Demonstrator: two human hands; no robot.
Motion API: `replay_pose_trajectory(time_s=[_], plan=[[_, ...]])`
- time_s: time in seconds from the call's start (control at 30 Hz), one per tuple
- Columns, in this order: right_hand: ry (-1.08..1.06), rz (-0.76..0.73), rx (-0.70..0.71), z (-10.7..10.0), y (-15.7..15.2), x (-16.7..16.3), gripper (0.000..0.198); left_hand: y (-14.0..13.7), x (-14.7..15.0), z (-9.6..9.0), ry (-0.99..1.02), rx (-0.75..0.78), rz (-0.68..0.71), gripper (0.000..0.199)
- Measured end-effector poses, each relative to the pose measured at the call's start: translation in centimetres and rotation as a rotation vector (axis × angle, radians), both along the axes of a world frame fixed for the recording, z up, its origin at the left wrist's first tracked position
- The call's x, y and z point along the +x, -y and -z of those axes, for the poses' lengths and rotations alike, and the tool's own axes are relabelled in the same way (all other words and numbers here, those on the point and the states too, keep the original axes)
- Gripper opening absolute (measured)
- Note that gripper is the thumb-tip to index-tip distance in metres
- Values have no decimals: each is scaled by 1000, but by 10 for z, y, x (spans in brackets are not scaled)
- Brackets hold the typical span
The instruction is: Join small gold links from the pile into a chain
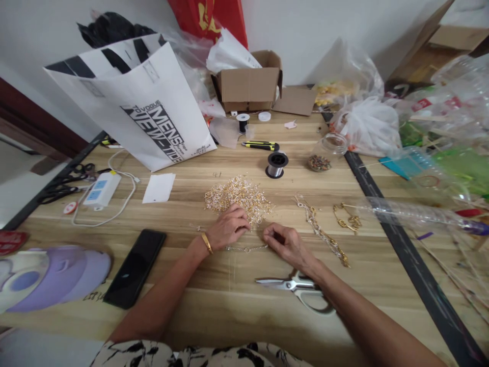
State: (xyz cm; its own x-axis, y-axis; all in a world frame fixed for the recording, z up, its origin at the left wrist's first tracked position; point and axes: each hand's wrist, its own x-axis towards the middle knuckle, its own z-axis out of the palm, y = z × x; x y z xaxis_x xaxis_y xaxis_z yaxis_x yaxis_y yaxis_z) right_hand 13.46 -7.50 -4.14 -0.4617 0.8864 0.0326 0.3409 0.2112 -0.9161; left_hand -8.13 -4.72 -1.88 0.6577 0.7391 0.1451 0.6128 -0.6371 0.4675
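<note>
Thin silver-toned chain lies roughly crosswise on the worktop, just below the bead pile. Its left end sits near the left wrist, its right end runs up to the right hand's fingers.

Hands: left hand is palm down at the pile's lower edge, fingers bent, tips angled toward the other hand. Can't tell if it pinches a piece. Right hand has thumb and fingers drawn in close at the chain's right end; contact point too small to read, so can't confirm a closed pinch on it.

Handling, my read: chain is very light, limp along its length, little stiffness to push against. Links look smooth, probably slippery, easy to skate off a fingertip. Joints likely the weak spot, so no hard tugs. Best hold: thumb-and-index tip pinch on the end link, second pinch a few links in to keep it from twisting. Pile pieces look tiny and loose; pick singly from the fringe, not the middle.

Around: scissors just below the right hand, handles by the wrist. Tangled chain bundle off to the right, wire spool beyond the pile.
</note>
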Motion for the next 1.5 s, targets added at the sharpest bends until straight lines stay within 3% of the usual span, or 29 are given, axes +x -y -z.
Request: replay_pose_trajectory(time_s=[0.63,0.9,1.5], plan=[[0,-7,11,0,-1,0,14,10,15,-5,139,-42,32,11],[3,-10,25,2,-2,0,16,6,16,4,186,-37,51,13],[40,-25,78,0,1,-2,15,6,16,3,200,-65,70,15]])
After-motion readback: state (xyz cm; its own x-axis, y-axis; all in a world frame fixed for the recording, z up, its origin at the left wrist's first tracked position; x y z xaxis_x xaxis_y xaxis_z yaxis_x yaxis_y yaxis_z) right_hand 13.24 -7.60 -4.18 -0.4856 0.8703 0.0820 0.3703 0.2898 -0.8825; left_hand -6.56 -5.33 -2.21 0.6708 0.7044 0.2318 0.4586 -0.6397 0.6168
